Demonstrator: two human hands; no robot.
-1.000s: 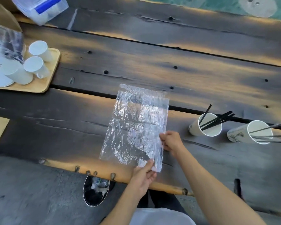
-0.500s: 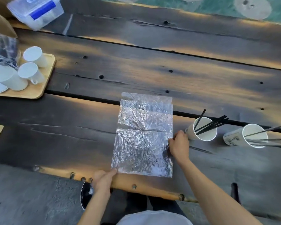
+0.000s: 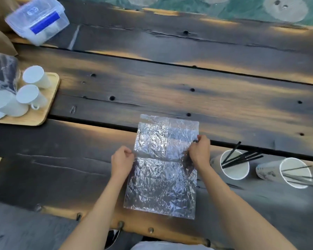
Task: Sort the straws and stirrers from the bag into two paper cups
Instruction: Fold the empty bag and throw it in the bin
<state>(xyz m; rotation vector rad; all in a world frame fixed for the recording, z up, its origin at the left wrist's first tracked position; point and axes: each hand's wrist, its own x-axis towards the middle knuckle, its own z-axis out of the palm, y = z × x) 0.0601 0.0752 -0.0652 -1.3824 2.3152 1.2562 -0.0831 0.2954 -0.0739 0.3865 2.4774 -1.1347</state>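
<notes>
Dark weathered plank desk [image 3: 170, 83] carrying a crumpled clear plastic bag [image 3: 163, 170] lying flat near its front edge. Left hand [image 3: 122, 161] pinches the bag's left edge at a crosswise crease, fingers closed on it; right hand [image 3: 200, 153] grips the right edge, apparently likewise. To the right lie a white paper cup of black stirrers [image 3: 234, 166] and a printed paper cup of thin straws [image 3: 285, 173].

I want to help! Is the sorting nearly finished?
Looks nearly finished. Done: black sticks stand in the near cup, thin ones in the far cup. In hand: the left hand and right hand pinch the flat bag's sides. Left: I see nothing loose on the table; the bag looks empty.
</notes>
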